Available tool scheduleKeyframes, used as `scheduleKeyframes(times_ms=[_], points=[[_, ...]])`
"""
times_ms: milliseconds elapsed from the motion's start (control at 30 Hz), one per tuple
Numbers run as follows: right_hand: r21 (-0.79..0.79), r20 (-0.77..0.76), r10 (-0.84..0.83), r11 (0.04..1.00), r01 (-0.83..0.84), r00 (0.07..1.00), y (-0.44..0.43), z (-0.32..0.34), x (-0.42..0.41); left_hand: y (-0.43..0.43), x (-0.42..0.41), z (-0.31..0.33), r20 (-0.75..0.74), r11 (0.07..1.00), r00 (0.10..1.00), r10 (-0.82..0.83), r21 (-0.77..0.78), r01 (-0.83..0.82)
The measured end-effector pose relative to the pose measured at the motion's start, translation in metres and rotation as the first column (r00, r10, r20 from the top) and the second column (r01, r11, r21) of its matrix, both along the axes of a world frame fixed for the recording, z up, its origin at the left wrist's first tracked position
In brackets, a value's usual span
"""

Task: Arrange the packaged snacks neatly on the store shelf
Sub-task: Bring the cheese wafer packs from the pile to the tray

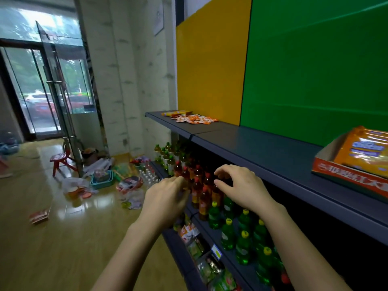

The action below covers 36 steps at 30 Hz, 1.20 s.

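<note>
Two hands curl among red-capped bottles [197,189] under the top shelf [262,148] front edge, left hand [168,198] and right hand [239,185]; grip unclear. Packaged snacks [190,118] lie at its far end, beside open surface.

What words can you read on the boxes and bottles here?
Nothing reads clearly.
Orange tray: big white Chinese characters, too blurred.
Orange packet in it: blue lettering, blurred.
Bottle labels: too small.
Shelf price tag: too small.
</note>
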State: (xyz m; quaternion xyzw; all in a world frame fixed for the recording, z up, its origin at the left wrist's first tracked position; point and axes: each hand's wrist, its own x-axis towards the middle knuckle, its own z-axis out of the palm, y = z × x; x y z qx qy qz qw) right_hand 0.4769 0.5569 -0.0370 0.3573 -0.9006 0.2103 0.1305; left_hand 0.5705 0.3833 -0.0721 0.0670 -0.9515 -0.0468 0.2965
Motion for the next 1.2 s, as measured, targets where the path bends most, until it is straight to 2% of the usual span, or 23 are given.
scheduleKeyframes(times_ms=[133, 400, 700, 1000, 1200], points=[[0.004, -0.019, -0.010, 1.000, 0.011, 1.000, -0.062, -0.002, -0.063, -0.062, -0.060, 0.001, 0.018, 0.999, 1.000, 0.010, -0.036, -0.009], [-0.016, -0.010, -0.028, 0.999, 0.028, 1.000, -0.181, 0.020, -0.186, -0.182, -0.180, 0.018, 0.030, 1.000, 0.999, -0.021, 0.019, 0.020], [0.026, 0.057, -0.011, 1.000, 0.009, 0.998, -0.328, 0.007, -0.280, -0.332, -0.265, 0.010, 0.035, 1.000, 0.999, 0.010, 0.023, -0.011], [-0.079, 0.107, -0.132, 0.987, 0.141, 0.985, -0.482, 0.001, -0.376, -0.508, -0.368, 0.009, 0.043, 0.996, 0.995, -0.093, 0.009, 0.092], [-0.081, 0.129, -0.224, 0.968, 0.236, 0.966, -0.554, 0.006, -0.431, -0.599, -0.435, 0.019, 0.021, 0.984, 0.985, -0.171, 0.047, 0.170]])
